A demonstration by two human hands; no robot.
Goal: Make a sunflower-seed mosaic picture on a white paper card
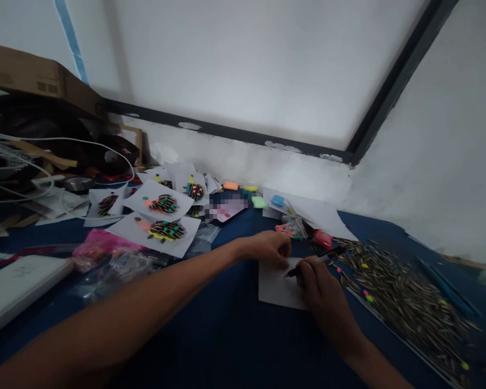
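A small white sheet of paper (279, 289) lies on the blue-covered table before me. My left hand (269, 248) has its fingers curled, their tips pressed on the paper's upper edge. With my right hand (318, 281) I grip a dark pen (297, 270), its tip at the paper. Any marks on the sheet are too faint to read. Just beyond my hands is a small plastic bag with orange pieces (290, 228), and next to it a red packet (322, 238). A large pile of striped sunflower seeds (400, 292) spreads to the right of my right hand.
Cards decorated with seeds and coloured dots (162, 229) lie at the left, near a pink plastic bag (99, 246) and a white box-shaped device (20, 286). Farther back are a phone (230, 209), coloured clay blocks (259, 202) and more white sheets (319, 213). A wall rises behind.
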